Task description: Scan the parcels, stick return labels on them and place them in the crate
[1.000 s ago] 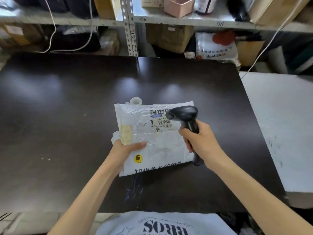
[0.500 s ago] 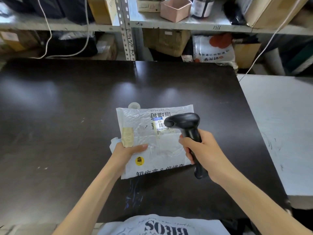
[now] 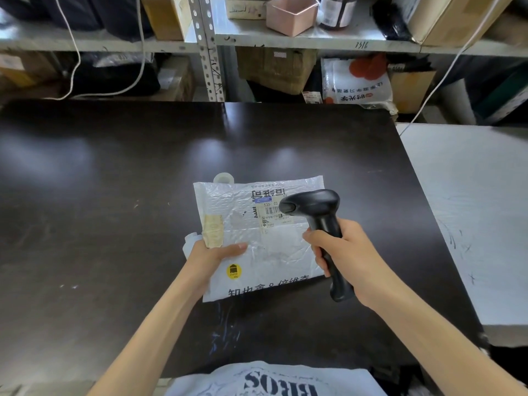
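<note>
- Head view: a white parcel (image 3: 271, 247) lies near the middle of the dark table (image 3: 114, 195), a little nearer its near edge than its far one.
- The left hand (image 3: 210, 254) holds the parcel's left edge, with the thumb flat across the top. The other fingers are hidden beneath.
- The right hand (image 3: 344, 250) has its fingers wrapped tight round the handle of a black scanner (image 3: 313, 205).
- The scanner's head hangs over the parcel's right half. Its nose points left and covers part of the label (image 3: 271, 218).
- A tan tape strip (image 3: 213, 230) runs by the parcel's left edge just past the thumb, and a yellow sticker (image 3: 234, 271) sits toward its near left corner.
- A tape roll (image 3: 223, 178) peeks out at the parcel's far left corner.
- Beyond the table's far edge, a shelf (image 3: 314, 42) carries an open pink tub (image 3: 291, 15); its inside cannot be seen.
- Under that shelf stand a closed box (image 3: 274, 67) and a white bag (image 3: 357, 84), contents hidden.
- A white table (image 3: 471, 210) adjoins the right edge.
</note>
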Motion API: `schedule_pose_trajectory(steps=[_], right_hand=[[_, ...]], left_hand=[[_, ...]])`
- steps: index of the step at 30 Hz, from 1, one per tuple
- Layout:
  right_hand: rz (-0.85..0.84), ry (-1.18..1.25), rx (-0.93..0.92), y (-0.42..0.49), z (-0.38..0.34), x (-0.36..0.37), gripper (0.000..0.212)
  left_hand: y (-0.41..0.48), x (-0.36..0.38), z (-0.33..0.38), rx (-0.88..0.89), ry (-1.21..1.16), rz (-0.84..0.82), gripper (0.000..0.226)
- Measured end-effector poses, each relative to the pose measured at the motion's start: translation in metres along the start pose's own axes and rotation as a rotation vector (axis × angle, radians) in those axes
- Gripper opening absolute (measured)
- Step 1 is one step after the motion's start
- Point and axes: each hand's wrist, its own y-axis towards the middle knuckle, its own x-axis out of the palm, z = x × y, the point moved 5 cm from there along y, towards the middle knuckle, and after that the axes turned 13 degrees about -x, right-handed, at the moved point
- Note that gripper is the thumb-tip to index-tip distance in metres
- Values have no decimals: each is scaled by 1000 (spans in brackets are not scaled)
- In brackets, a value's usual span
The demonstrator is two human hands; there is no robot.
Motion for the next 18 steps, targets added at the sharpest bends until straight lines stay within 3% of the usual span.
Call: schedule_pose_trajectory(steps=[8,10,13,18], right_hand=[[54,-25,-13,12,13,-7,10],[145,-37,-8,28,22,-19,10],[260,-129,-7,56,40,-43,12],[275,-446,-1,98,65,-76,30]], left_hand=[[4,6,1,-25,185,26,52],[4,12,11,92,440,179,49],[0,23,26,284,820,456,69],[-1,21,51,428,1283,854,70]])
